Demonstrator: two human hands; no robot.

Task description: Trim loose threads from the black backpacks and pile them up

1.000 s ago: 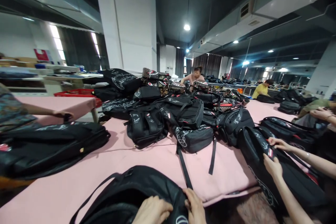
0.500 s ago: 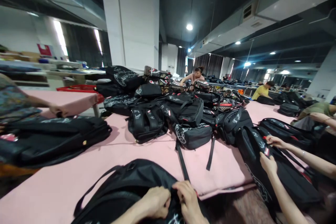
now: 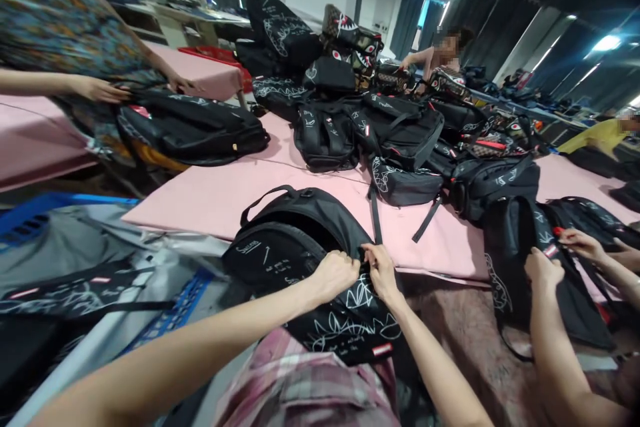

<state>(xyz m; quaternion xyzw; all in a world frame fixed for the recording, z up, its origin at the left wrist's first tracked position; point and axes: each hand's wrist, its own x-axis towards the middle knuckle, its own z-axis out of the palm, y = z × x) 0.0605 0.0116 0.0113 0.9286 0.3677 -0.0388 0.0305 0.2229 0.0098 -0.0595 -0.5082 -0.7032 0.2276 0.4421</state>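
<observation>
A black backpack (image 3: 280, 253) with white scribbled lettering lies at the pink table's near edge, its upper opening gaping. My left hand (image 3: 336, 275) is closed in a fist at the right side of that opening. Close beside it, my right hand (image 3: 383, 270) pinches the bag's edge with bent fingers. Whatever small part sits between the fingertips is hidden. A red-and-white label (image 3: 383, 349) shows low on the front panel, just above my plaid clothing.
More black backpacks (image 3: 400, 130) are piled across the pink table (image 3: 190, 203). At right, a co-worker's hands (image 3: 545, 270) hold another bag. Another person's hand (image 3: 100, 89) touches a bag at left. A blue crate (image 3: 173, 307) with grey lining and bags stands lower left.
The view has tipped downward, bringing the crate and more of my backpack into sight. Both my hands stay at the bag's edge. A person's hand now reaches onto the left bag.
</observation>
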